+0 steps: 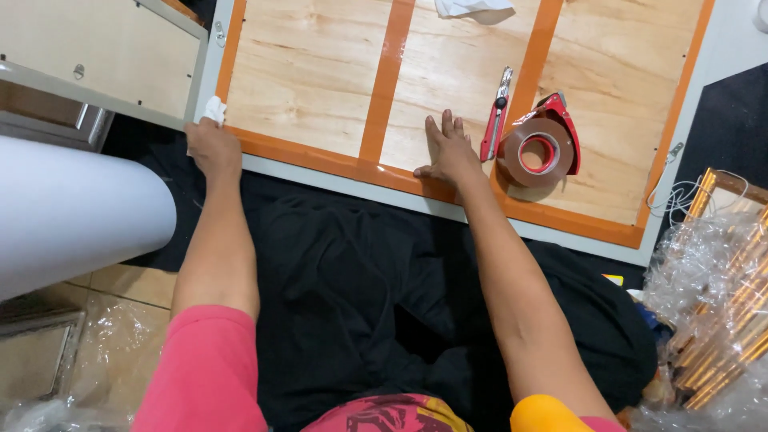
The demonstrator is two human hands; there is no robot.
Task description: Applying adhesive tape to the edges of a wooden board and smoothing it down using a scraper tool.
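The left hand (213,146) sits at the 9 o'clock corner of a wooden panel (308,76), fingers curled shut around a small white cloth (214,109) pressed against the panel's near-left corner. The right hand (450,152) lies flat near the centre, palm down, fingers stretched toward 12 o'clock and thumb spread toward 9 o'clock, resting on the wood just above the orange tape strip (320,158) that runs along the near edge. At 3 o'clock from that hand, just beside it, lies a red-and-grey utility knife (497,114), and right of the knife a red tape dispenser (542,146) carrying a brown roll. 2 more orange strips cross the panel toward 12 o'clock. A big white roll (72,212) lies at 9 o'clock, crumpled clear plastic wrap (720,304) at 4 o'clock.
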